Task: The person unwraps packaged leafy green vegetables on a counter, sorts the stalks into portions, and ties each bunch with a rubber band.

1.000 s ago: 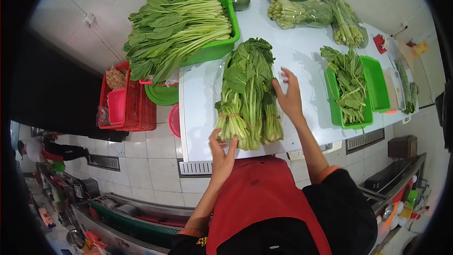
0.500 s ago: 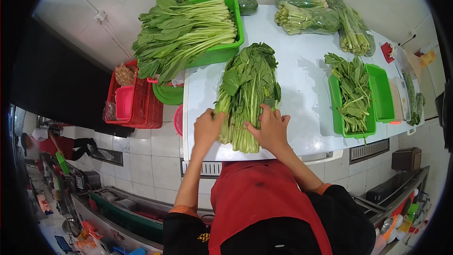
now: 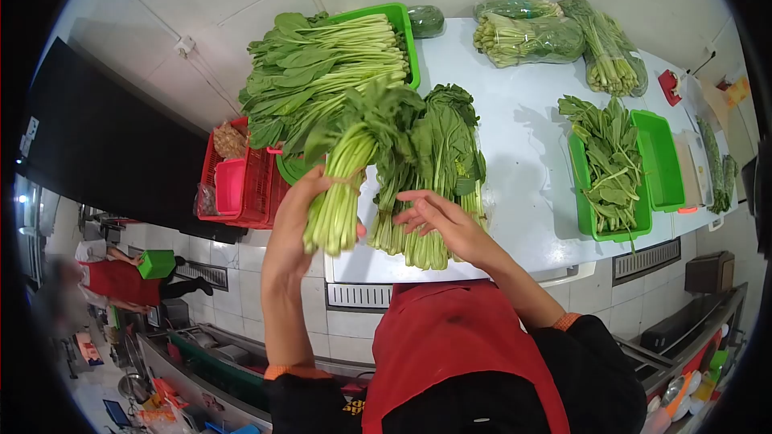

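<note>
A tied bunch of leafy greens (image 3: 342,185) is in my left hand (image 3: 299,207), lifted over the table's left front edge, its pale stems toward me and its leaves pointing away. My right hand (image 3: 438,221) has its fingers apart above the stem ends of more bunches (image 3: 445,153), which lie on the white table (image 3: 523,193). To the back left, long-stemmed greens (image 3: 330,64) are heaped in a green crate (image 3: 412,56) and hang over its side.
Bagged greens (image 3: 527,36) lie at the back. On the right stand a green tray of loose leaves (image 3: 607,165) and another green tray (image 3: 661,161). A red crate (image 3: 261,185) is left of the table. Another person (image 3: 121,277) holds a green container at far left.
My left hand has taken hold of a bunch and lifted it to the left, off the others. My right hand has shifted slightly left. The other person has come nearer with a green container.
</note>
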### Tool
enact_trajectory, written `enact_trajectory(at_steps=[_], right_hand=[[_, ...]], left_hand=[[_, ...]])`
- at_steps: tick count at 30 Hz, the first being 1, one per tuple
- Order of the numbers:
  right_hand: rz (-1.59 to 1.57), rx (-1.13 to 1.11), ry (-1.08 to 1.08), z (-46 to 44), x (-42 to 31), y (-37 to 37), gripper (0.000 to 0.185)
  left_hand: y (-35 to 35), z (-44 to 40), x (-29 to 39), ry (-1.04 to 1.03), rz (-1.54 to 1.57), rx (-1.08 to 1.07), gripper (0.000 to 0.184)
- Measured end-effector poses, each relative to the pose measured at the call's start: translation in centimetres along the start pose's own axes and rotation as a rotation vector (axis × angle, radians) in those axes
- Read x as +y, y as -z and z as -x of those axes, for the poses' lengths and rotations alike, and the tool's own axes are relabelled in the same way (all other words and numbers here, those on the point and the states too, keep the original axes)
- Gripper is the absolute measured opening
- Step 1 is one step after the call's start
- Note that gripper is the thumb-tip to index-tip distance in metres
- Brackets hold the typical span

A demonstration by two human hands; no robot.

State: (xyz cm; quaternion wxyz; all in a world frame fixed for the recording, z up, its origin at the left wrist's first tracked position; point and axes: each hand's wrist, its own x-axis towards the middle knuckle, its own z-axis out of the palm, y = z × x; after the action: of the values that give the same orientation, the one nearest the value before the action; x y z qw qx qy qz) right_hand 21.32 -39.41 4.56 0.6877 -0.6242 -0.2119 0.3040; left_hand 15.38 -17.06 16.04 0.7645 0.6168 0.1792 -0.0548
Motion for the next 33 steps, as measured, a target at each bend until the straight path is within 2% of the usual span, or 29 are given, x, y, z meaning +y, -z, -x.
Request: enact_trajectory(at_steps=[2, 3, 5, 6, 7, 9, 10, 11, 12, 13, 14, 15, 17, 18, 19, 20, 22, 23, 25, 27, 29, 31, 33], right_hand=[[-0.45, -0.126, -0.034, -0.6, -2.0, -0.8, 0.057], [-0.454, -0.122, -0.028, -0.9, -2.6, -1.0, 0.057], [-0.167, 0.06, 0.045, -1.2, -3.8, -0.9, 0.063], [0.093, 0.023, -0.17, -1.6, -5.2, -0.1, 0.059], [0.099, 0.024, -0.175, -2.0, -3.1, 0.5, 0.059], [0.646, 0.151, 0.197, -3.3, 1.9, 1.5, 0.049], [0.399, 0.073, 0.02, -3.5, 2.6, 2.0, 0.035], [0.407, 0.06, 0.011, -3.4, 2.6, 2.1, 0.035], [0.247, 0.077, -0.021, -3.2, 2.7, 2.0, 0.034], [0.085, 0.094, -0.054, -3.1, 2.7, 2.0, 0.033], [0.117, 0.072, -0.148, -2.6, 0.5, 1.8, 0.028], [0.119, 0.064, -0.152, -2.2, -1.4, 1.4, 0.028], [-0.078, -0.121, -0.273, -1.4, -3.8, 0.8, 0.027], [-0.074, -0.126, -0.276, -1.5, -3.0, 0.9, 0.027], [0.138, -0.117, -0.139, -1.5, -1.6, 1.1, 0.031], [0.348, -0.106, 0.003, -1.3, -0.7, 1.2, 0.034], [0.241, -0.057, 0.078, -1.0, -1.0, 1.1, 0.036], [0.13, -0.004, 0.148, -0.7, -1.3, 1.0, 0.038], [0.16, 0.022, 0.124, 0.3, -1.4, 0.7, 0.033], [0.182, 0.059, 0.101, 1.1, -1.3, 0.2, 0.028], [0.291, 0.182, 0.09, 1.3, -1.4, 0.0, 0.016], [0.375, 0.218, 0.135, 1.3, -1.4, 0.1, 0.014], [0.455, 0.261, 0.166, 1.3, -0.9, -0.1, 0.011]], left_hand=[[-1.6, 1.9, -1.2, -0.028, 0.083, -0.007, 0.049], [-2.6, 2.7, -2.1, -0.058, 0.176, -0.011, 0.051], [-3.0, 1.6, -7.6, 0.003, 0.162, -0.185, 0.055], [-3.7, 1.1, -9.5, 0.01, -0.014, -0.178, 0.055], [-4.0, 0.7, -11.4, 0.019, -0.185, -0.168, 0.057], [-2.7, -0.4, -15.1, 0.086, -0.217, -0.177, 0.061], [-2.5, -0.7, -15.9, 0.12, -0.132, -0.16, 0.057], [-2.4, -1.0, -16.7, 0.155, -0.045, -0.14, 0.053], [-1.7, -1.3, -17.4, 0.157, 0.06, -0.207, 0.054], [-1.7, -1.2, -17.4, 0.16, 0.074, -0.195, 0.054], [-1.7, -1.2, -17.3, 0.112, 0.031, -0.25, 0.054], [-1.6, -1.2, -17.2, 0.062, -0.016, -0.307, 0.053], [-2.6, -1.5, -17.5, -0.016, 0.043, -0.312, 0.057], [-3.6, -1.9, -16.5, 0.0, 0.341, -0.246, 0.057], [-4.3, -2.2, -15.6, 0.017, 0.636, -0.175, 0.057], [-4.7, -2.7, -14.5, 0.015, 0.639, -0.17, 0.057], [-5.1, -3.9, -12.9, -0.166, 0.869, -0.191, 0.053], [-5.1, -4.2, -12.9, -0.17, 0.874, -0.188, 0.053], [-4.9, -4.7, -13.1, -0.254, 0.918, -0.117, 0.054], [-5.3, -4.7, -13.3, -0.254, 0.918, -0.101, 0.052], [-5.6, -4.8, -14.1, -0.36, 0.784, -0.091, 0.047], [-6.3, -4.6, -14.0, -0.384, 0.806, -0.046, 0.043], [-6.2, -4.5, -14.4, -0.515, 0.652, -0.095, 0.041]])
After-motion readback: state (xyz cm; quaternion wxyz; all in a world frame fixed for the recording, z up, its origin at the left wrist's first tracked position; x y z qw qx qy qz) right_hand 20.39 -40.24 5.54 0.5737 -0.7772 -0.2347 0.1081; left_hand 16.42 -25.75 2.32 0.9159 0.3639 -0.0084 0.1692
